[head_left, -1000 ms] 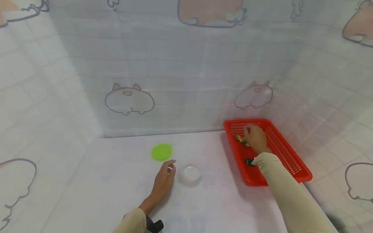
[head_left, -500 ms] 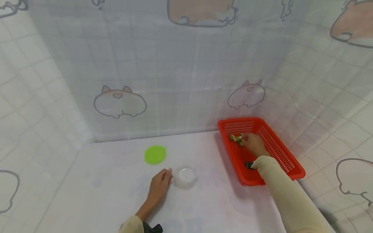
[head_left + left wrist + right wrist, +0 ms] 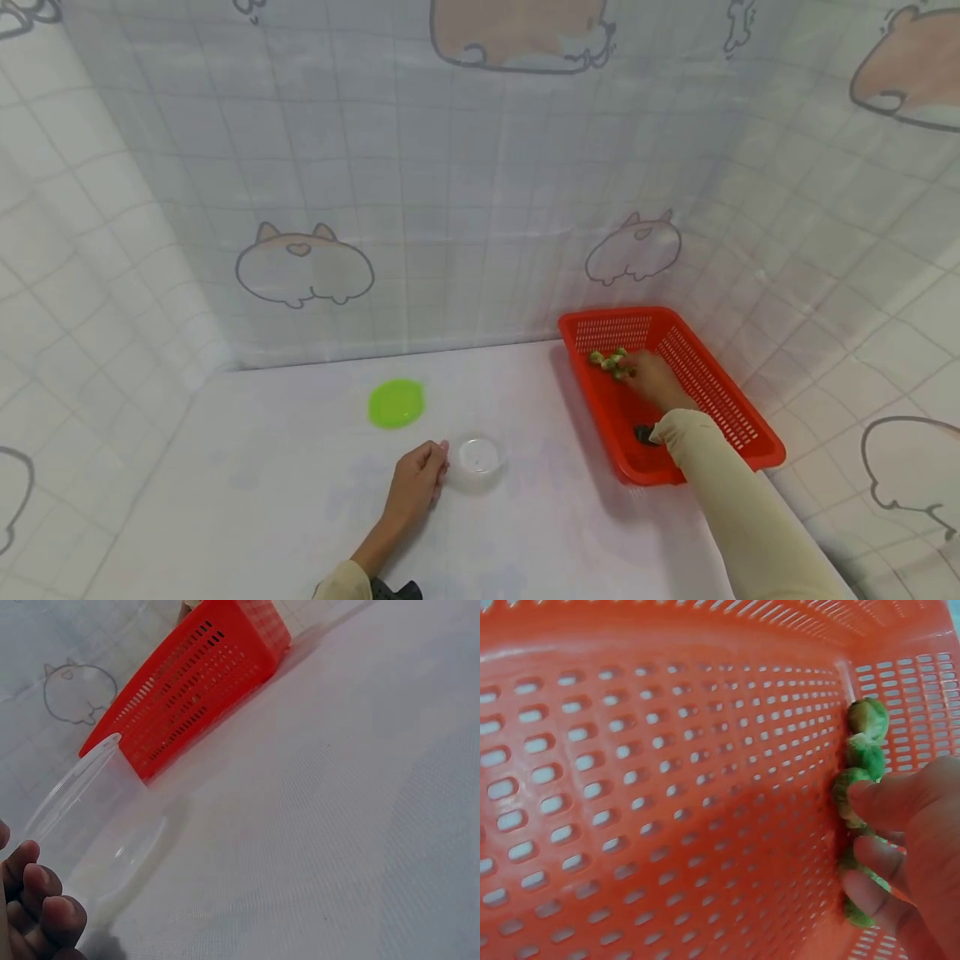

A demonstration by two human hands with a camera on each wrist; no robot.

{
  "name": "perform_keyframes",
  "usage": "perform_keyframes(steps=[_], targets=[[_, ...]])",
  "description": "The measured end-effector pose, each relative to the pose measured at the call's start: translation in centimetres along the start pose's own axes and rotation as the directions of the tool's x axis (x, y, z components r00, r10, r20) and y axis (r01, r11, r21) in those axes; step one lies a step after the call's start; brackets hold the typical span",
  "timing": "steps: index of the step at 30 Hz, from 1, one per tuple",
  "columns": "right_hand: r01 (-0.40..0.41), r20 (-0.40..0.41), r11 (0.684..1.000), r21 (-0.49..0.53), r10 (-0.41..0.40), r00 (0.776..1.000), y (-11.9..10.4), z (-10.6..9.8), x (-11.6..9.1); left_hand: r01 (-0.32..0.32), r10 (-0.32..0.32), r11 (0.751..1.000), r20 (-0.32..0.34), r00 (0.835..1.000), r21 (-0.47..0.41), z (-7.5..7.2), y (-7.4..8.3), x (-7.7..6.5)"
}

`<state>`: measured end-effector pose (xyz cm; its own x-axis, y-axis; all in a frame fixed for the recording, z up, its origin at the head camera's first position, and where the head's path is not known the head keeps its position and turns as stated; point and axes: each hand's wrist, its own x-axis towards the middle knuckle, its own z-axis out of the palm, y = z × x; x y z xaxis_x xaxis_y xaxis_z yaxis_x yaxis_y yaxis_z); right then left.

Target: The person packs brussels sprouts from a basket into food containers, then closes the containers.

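Fingers (image 3: 883,904) of the right hand (image 3: 654,382), parted, touched green sprouts (image 3: 868,718) in the red basket (image 3: 716,396), grip unclear to me. The left hand (image 3: 415,483) pinched a clear cup (image 3: 478,458) on the white table (image 3: 300,458), cartoon-printed walls (image 3: 420,192) around.

We see a white, cloth-like tabletop (image 3: 247,500) with faint bluish patches. Directly on it we have a flat, round, bright green disc (image 3: 397,403), a clear, round, upright plastic bowl (image 3: 478,458) near it, and, farther right, a red, rectangular, perforated plastic basket (image 3: 716,396).
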<state>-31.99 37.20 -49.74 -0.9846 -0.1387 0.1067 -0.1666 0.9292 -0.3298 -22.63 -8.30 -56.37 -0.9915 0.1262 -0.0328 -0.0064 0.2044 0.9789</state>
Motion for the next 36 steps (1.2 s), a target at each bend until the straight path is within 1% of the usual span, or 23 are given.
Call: perform_keyframes(steps=[2, 4, 8, 15, 21, 23, 27, 33, 36], targets=[[0.017, 0.007, 1.000, -0.002, -0.017, 1.000, 0.2, 0.4, 0.1, 0.003, -0.003, 1.000, 0.006, 1.000, -0.003, -0.1, 0.1, 0.0], [0.018, 0.010, 1.000, -0.001, -0.018, 1.000, 0.4, 0.8, 0.1, 0.002, -0.002, 1.000, 0.008, 1.000, -0.003, -0.1, 0.0, 0.0], [0.008, -0.026, 1.000, 0.022, -0.008, 1.000, 0.6, 1.3, 0.1, -0.009, 0.009, 1.000, 0.015, 1.000, 0.001, -0.1, 0.0, 0.2], [0.006, -0.069, 0.999, 0.043, -0.003, 0.998, 0.9, 1.5, 0.1, -0.022, 0.022, 1.000, 0.019, 1.000, 0.017, 0.0, -0.1, 0.3], [0.011, -0.090, 0.993, 0.114, -0.001, 0.996, 0.7, 1.3, 0.2, -0.038, 0.038, 0.998, 0.003, 0.999, 0.057, 0.0, -0.7, 0.3], [0.012, -0.086, 0.989, 0.145, 0.001, 0.996, 0.4, 1.1, 0.2, -0.039, 0.039, 0.996, -0.002, 0.999, 0.075, 0.0, -0.7, 0.2], [-0.020, -0.056, 0.975, 0.221, 0.033, 0.998, -0.1, 0.7, 0.2, -0.039, 0.038, 0.996, 0.007, 0.999, 0.081, -0.1, -0.9, 0.2], [-0.076, -0.009, 0.953, 0.294, 0.082, 0.997, -0.2, 0.2, 0.1, -0.043, 0.041, 0.998, 0.029, 0.999, 0.046, 0.0, -1.1, 0.2], [-0.113, 0.009, 0.933, 0.342, 0.117, 0.993, -0.2, -0.1, 0.1, -0.048, 0.047, 0.998, 0.029, 0.998, 0.044, 0.0, -1.1, 0.2]])
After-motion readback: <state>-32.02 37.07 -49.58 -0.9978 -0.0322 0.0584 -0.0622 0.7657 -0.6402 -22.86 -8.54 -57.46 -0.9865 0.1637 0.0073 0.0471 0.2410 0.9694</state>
